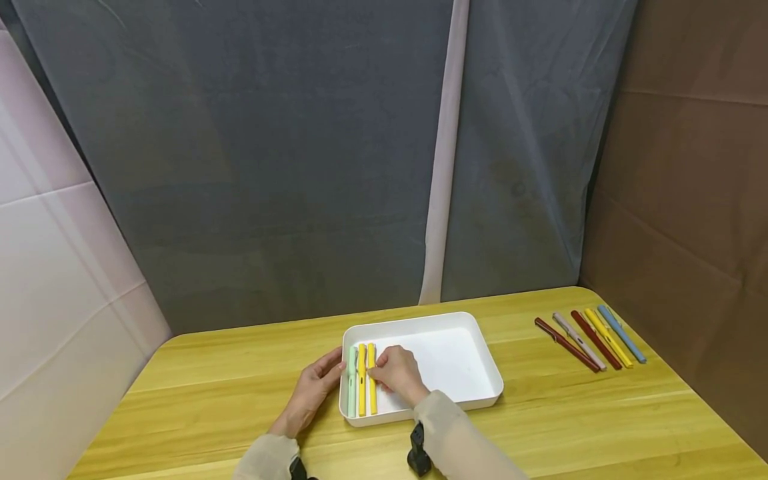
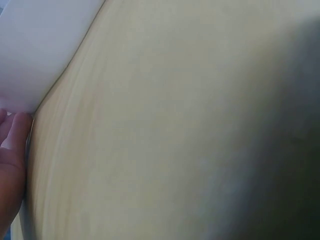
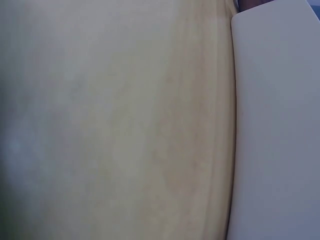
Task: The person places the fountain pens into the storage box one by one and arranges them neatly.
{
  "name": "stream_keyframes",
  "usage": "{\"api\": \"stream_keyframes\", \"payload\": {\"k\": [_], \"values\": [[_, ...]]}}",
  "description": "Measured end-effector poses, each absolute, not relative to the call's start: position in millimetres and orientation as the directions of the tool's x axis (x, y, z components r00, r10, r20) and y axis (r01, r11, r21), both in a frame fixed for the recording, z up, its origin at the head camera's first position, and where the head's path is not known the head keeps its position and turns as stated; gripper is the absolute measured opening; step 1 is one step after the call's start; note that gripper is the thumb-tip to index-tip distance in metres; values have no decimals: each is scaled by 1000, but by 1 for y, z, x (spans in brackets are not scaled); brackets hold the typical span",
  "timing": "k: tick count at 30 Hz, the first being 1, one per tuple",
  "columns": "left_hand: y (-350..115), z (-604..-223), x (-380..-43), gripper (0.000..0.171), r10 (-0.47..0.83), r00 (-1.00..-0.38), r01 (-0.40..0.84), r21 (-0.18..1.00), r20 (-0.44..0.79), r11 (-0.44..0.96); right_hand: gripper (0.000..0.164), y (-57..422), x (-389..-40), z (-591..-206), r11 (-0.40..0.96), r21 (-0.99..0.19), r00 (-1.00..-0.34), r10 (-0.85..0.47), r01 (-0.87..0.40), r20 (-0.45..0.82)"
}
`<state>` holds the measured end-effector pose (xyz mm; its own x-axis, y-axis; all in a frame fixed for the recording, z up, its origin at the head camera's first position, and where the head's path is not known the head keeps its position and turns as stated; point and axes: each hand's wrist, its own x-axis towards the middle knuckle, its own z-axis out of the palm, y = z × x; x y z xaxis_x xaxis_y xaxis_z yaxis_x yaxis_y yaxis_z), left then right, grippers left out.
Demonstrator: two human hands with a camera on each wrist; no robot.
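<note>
Yellow on white: pinching a yellow pen in the right hand's fingers, beside another yellow pen and a mint-green pen in the tray's left end; resting left hand, fingers extended, against its outer wall. Seemingly lining pens up; likely calls for straightening, then release. Leaves room rightward inside, little before the table's back edge; loose pens by its right edge.
</note>
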<state>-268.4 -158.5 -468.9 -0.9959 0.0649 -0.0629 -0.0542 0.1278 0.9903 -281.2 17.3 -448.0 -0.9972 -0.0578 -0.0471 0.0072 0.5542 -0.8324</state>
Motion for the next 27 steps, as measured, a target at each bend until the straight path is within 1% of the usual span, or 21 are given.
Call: {"api": "stream_keyframes", "payload": {"k": [13,22,27], "values": [[-160,-470,-268,53,72,-996,-45,993,-53,111,18,18,-282,-448,523,-852,-996,-52,35,-73],[-159,-471,-271,51,61,-996,-52,993,-58,102,14,27,-280,-445,413,-909,-987,-117,54,-112],[-159,-471,-269,52,60,-997,-51,992,-58,114,15,34,-279,-441,341,-937,-982,-141,74,-129]]}}
